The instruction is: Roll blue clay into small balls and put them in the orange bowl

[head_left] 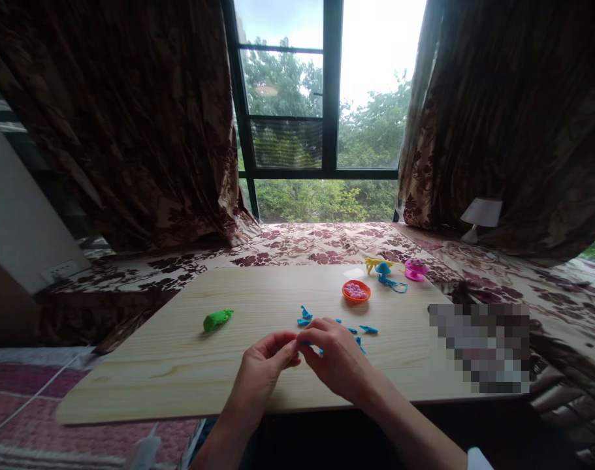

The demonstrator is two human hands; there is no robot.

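Currently, observe left hand (264, 365) and right hand (337, 358) nearer than the shallow, round orange bowl (357, 301) of smooth pink beads (356, 290), with fingers pinched narrow, apparently around a small blue piece (305, 343), mostly hidden. Judge work as unfinished, with several loose, pointed, smooth-looking blue plastic pieces (368, 329) apparently left before the bowl.

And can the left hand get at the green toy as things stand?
Probably yes: nothing visible stands between the left hand and the green toy, though the left would likely first have to part from the right hand.
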